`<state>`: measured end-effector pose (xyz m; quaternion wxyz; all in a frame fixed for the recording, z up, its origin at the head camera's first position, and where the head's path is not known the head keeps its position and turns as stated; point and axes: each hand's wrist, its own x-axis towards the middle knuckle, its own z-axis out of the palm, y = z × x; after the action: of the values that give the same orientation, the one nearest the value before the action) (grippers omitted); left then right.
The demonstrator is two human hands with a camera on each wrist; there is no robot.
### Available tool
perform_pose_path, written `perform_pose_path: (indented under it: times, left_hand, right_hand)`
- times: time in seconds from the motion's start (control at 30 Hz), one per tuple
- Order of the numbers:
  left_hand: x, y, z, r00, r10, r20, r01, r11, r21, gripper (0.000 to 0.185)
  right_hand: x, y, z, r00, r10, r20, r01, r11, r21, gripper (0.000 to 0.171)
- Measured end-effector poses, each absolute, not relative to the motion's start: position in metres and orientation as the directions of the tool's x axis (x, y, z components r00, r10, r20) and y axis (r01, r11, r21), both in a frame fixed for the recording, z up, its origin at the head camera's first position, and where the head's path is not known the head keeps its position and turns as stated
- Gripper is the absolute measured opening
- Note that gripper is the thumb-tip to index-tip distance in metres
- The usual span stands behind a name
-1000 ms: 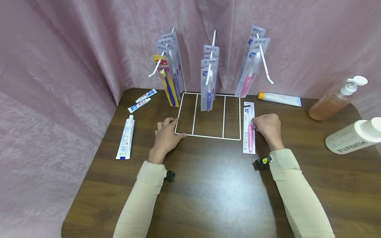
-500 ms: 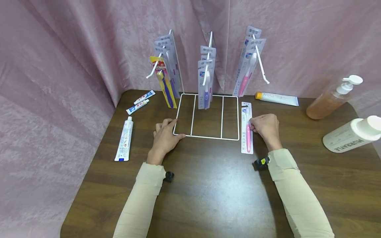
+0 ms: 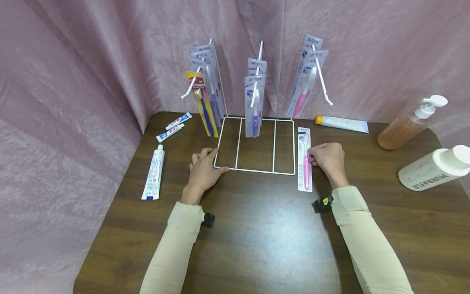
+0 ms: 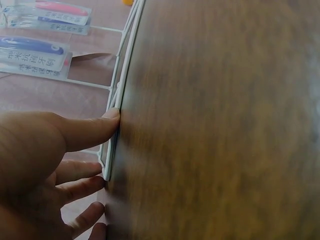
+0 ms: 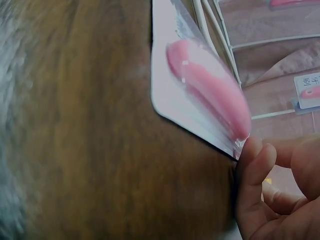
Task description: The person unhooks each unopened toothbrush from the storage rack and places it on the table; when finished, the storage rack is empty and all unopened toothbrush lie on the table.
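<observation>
The right hand (image 3: 328,158) pinches the edge of the pink toothbrush pack (image 3: 304,159), which lies flat on the table (image 3: 257,237) beside the white wire rack (image 3: 257,169). It looks best to lift that edge slowly. The left hand (image 3: 202,170) lies spread, pressing the rack's corner; keep it firm.

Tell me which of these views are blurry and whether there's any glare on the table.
Head view: sharp, with a pale sheen of glare on the table between the forearms and bowed edges from the wide lens. Left wrist view: the left hand is fairly clear, the wood grain smeared. Right wrist view: the pink toothbrush pack is soft and blurred, the wood streaked.
</observation>
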<state>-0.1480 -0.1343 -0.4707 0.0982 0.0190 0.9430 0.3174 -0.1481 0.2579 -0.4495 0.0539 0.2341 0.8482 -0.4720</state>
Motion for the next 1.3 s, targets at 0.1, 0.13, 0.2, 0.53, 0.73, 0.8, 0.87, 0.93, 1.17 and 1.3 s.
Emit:
perform_pose_path:
  times: [0.1,0.13,0.2,0.53,0.73,0.8,0.87,0.93,1.17,1.3]
  left_hand:
    - [-0.146,-0.132,-0.465,-0.980,0.098,-0.171,-0.024,0.802,0.597,0.085]
    - [-0.144,-0.131,-0.462,-0.980,0.098,-0.171,-0.022,0.807,0.591,0.084]
    - [-0.141,-0.130,-0.458,-0.979,0.101,-0.175,-0.020,0.815,0.579,0.084]
    - [-0.131,-0.131,-0.460,-0.975,0.095,-0.199,-0.036,0.822,0.569,0.083]
    - [-0.135,-0.135,-0.470,-0.978,0.093,-0.189,-0.039,0.803,0.595,0.084]
    - [-0.138,-0.136,-0.474,-0.978,0.093,-0.189,-0.042,0.795,0.606,0.085]
    - [-0.140,-0.138,-0.476,-0.977,0.096,-0.189,-0.041,0.790,0.611,0.086]
    - [-0.141,-0.138,-0.477,-0.977,0.099,-0.188,-0.039,0.788,0.615,0.087]
    - [-0.145,-0.136,-0.473,-0.978,0.101,-0.181,-0.030,0.796,0.605,0.088]
    - [-0.141,-0.131,-0.461,-0.980,0.095,-0.175,-0.026,0.810,0.586,0.084]
  right_hand:
    - [-0.148,0.259,-0.448,-0.894,0.335,-0.298,0.431,0.457,-0.778,0.034]
    - [-0.148,0.259,-0.448,-0.896,0.329,-0.297,0.427,0.457,-0.780,0.034]
    - [-0.148,0.260,-0.448,-0.898,0.320,-0.303,0.427,0.462,-0.777,0.034]
    - [-0.155,0.247,-0.407,-0.929,0.368,0.041,0.132,0.432,-0.892,0.042]
    - [-0.177,0.231,-0.366,-0.919,0.272,0.285,-0.217,0.254,-0.943,0.041]
    - [-0.184,0.229,-0.358,-0.915,0.255,0.313,-0.251,0.248,-0.936,0.041]
    - [-0.190,0.228,-0.353,-0.909,0.246,0.336,-0.278,0.242,-0.930,0.039]
    - [-0.194,0.227,-0.350,-0.904,0.245,0.351,-0.304,0.209,-0.930,0.030]
    - [-0.202,0.226,-0.345,-0.876,0.274,0.397,-0.373,0.139,-0.918,0.020]
    - [-0.204,0.225,-0.343,-0.863,0.287,0.416,-0.401,0.112,-0.909,0.025]
